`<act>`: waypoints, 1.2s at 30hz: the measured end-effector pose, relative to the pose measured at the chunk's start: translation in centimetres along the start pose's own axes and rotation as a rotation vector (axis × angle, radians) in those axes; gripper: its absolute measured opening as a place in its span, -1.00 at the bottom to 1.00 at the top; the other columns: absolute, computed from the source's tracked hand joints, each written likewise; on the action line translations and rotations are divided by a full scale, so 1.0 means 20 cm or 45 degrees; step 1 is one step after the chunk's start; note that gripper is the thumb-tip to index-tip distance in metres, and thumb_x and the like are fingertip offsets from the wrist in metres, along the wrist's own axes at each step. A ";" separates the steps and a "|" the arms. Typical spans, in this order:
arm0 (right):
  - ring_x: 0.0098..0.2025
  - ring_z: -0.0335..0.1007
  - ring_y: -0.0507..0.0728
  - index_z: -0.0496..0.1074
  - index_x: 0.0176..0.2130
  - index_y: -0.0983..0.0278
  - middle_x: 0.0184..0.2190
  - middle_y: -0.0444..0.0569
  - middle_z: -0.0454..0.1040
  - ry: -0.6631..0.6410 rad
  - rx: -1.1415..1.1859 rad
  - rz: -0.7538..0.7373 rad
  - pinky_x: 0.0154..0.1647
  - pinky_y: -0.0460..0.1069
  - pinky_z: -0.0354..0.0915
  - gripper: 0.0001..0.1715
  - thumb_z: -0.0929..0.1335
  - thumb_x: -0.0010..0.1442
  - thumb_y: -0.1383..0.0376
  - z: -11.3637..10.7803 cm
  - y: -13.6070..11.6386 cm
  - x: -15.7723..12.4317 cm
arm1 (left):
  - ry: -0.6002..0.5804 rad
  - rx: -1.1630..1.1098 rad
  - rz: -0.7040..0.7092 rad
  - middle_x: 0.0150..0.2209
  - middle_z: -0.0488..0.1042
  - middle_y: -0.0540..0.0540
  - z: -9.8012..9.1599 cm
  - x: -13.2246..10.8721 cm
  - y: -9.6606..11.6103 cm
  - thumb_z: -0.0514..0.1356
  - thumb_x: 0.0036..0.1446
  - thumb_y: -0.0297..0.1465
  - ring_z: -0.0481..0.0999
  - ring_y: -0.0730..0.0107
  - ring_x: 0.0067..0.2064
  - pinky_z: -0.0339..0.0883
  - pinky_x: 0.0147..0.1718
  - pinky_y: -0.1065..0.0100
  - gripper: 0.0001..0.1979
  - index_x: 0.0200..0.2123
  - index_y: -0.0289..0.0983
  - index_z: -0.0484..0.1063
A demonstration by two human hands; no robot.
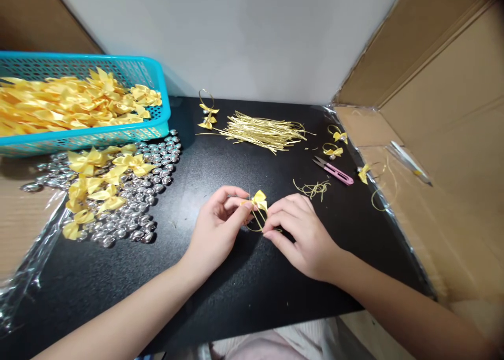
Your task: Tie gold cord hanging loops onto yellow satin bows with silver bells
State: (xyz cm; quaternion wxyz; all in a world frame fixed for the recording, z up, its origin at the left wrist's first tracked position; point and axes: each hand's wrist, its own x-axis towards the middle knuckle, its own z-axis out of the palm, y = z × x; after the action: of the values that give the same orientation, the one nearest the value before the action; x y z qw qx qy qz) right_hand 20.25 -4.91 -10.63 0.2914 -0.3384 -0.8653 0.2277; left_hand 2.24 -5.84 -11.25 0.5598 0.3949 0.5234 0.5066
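Note:
Between my hands, above the black table, is a yellow ribbon bow (259, 199) with a loop of gold cord (258, 221) hanging below it. My left hand (220, 218) pinches the bow at its left side between thumb and fingers. On the other side, my right hand (297, 231) is closed with its fingertips on the gold cord, just below and right of the bow. Part of the cord is hidden behind the right fingers. Whether a bead sits at the bow's knot I cannot make out.
A blue basket (164, 108) full of yellow bows stands at the back left, with silver beads (137, 213) and loose bows in front. Gold cords (263, 131) lie at the back. Pink thread snips (334, 171), cord scraps (315, 188) and looped bows (334, 151) lie right; a pen-like tool (409, 163) rests beyond.

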 end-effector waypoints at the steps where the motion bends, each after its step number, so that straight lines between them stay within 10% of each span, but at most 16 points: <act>1: -0.20 0.30 0.11 0.38 -0.33 0.25 -0.32 -0.08 0.49 -0.020 0.003 0.033 -0.11 0.07 0.15 -0.90 0.32 0.28 0.37 -0.01 0.00 0.00 | 0.009 0.015 0.016 -0.56 0.47 0.11 0.00 0.00 0.00 0.29 0.07 -0.36 0.39 0.54 -0.52 0.28 -0.44 0.49 -0.84 -0.32 -0.25 0.37; 9: -0.25 0.28 0.08 0.30 -0.39 0.25 -0.35 -0.11 0.46 -0.291 0.020 -0.064 -0.04 0.12 0.09 -0.83 0.32 0.27 0.35 -0.07 -0.02 0.01 | 0.059 0.287 0.163 -0.50 0.50 0.05 -0.02 0.00 -0.01 0.26 0.12 -0.39 0.41 0.51 -0.50 0.25 -0.47 0.47 -0.90 -0.31 -0.25 0.40; 17: -0.09 0.35 0.16 0.33 -0.42 0.22 -0.20 -0.01 0.49 -0.076 0.256 -0.157 -0.03 0.11 0.26 -0.85 0.40 0.12 0.38 -0.08 -0.02 0.01 | -0.007 0.412 0.210 -0.45 0.51 0.04 -0.02 -0.01 -0.02 0.23 0.16 -0.39 0.43 0.49 -0.47 0.26 -0.46 0.46 -0.92 -0.29 -0.24 0.38; 25: -0.45 0.33 0.05 0.34 -0.40 0.23 -0.57 -0.19 0.39 0.175 0.057 -0.103 -0.15 0.10 0.23 -0.85 0.42 0.05 0.37 -0.04 0.01 0.01 | 0.028 0.371 0.198 -0.45 0.52 0.03 -0.03 -0.02 0.00 0.24 0.16 -0.36 0.47 0.47 -0.45 0.27 -0.44 0.45 -0.90 -0.29 -0.24 0.38; 36: -0.35 0.30 0.05 0.43 -0.39 0.23 -0.51 -0.20 0.49 0.120 -0.193 -0.145 0.06 0.14 0.07 -0.88 0.39 0.21 0.37 -0.01 0.02 -0.01 | -0.017 0.487 0.264 -0.43 0.51 0.03 -0.04 -0.01 -0.01 0.21 0.16 -0.39 0.46 0.48 -0.44 0.28 -0.45 0.47 -0.93 -0.28 -0.24 0.37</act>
State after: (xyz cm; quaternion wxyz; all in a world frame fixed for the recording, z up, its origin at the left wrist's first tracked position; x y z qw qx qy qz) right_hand 20.74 -4.65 -10.80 0.3179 -0.3200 -0.8832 0.1286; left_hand 1.50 -6.15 -11.54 0.4232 0.5491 0.5627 0.4503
